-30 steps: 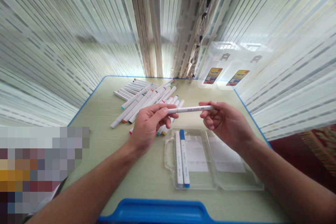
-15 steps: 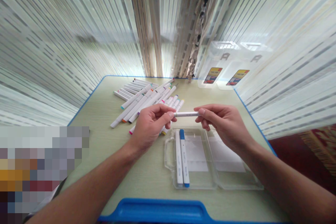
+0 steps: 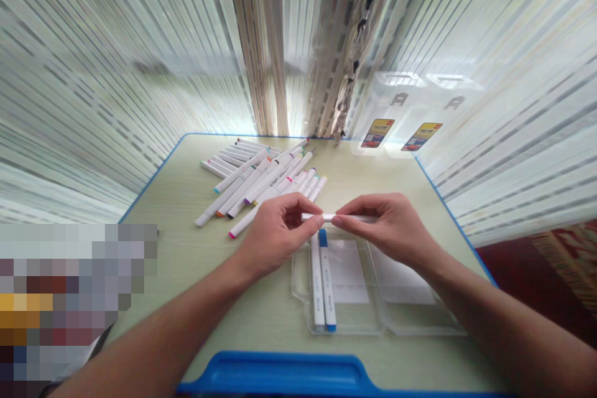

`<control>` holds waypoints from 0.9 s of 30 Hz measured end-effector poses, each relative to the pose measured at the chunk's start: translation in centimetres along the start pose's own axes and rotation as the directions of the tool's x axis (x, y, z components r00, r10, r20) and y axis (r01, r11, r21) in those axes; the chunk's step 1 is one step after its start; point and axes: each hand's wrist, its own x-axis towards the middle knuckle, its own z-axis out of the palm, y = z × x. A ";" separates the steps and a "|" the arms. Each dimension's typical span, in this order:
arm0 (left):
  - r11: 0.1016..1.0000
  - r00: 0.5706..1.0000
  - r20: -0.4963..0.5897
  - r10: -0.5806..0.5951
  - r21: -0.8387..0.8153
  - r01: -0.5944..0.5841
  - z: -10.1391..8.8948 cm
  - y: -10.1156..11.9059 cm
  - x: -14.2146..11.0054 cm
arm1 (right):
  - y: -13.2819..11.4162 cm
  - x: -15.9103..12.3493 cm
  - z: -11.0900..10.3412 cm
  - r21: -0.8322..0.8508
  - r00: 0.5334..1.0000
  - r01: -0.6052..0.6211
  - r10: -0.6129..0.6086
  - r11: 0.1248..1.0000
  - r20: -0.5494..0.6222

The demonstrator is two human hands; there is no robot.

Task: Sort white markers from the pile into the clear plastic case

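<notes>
Two pens [image 3: 329, 280] are in the case [image 3: 349, 331]; a pile [image 3: 261, 181] lies outside on the surface [image 3: 172, 249]. Left hand [image 3: 282, 227] and right hand [image 3: 387, 224] both pinch another pen [image 3: 328, 217], also uncased.

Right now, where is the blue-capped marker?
In the head view, the blue-capped marker lies in the left half of the open clear case, immediately right of another white marker.

Nothing can be read: the small print on the two white markers [image 3: 328, 283], near six o'clock, and on the labels [image 3: 378, 133] of the clear plastic cases [image 3: 383, 104], past two o'clock, is too blurred.
</notes>
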 end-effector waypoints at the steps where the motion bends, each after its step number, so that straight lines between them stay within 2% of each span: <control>1: 1.000 1.000 0.017 0.003 0.008 -0.003 0.0 0.0 -0.1 | 0.0 0.0 0.0 -0.006 1.000 0.008 -0.008 1.000 0.012; 5: 1.000 0.999 0.050 0.006 0.023 -0.007 0.2 0.3 -0.2 | 0.1 -0.1 0.0 -0.019 0.998 0.034 -0.033 0.999 0.047; 19: 0.998 0.997 0.057 0.045 0.048 -0.048 0.2 0.4 -0.3 | 0.0 0.0 0.0 -0.038 0.998 -0.003 0.005 0.999 0.055; 24: 0.998 1.000 0.008 0.026 0.052 -0.027 0.0 0.4 -0.1 | -0.1 0.0 0.0 0.070 0.996 -0.040 0.035 0.997 0.080; 27: 1.000 1.000 -0.028 0.015 -0.010 -0.016 0.0 0.7 0.0 | 0.0 0.1 0.0 0.153 0.994 -0.076 0.063 0.985 0.089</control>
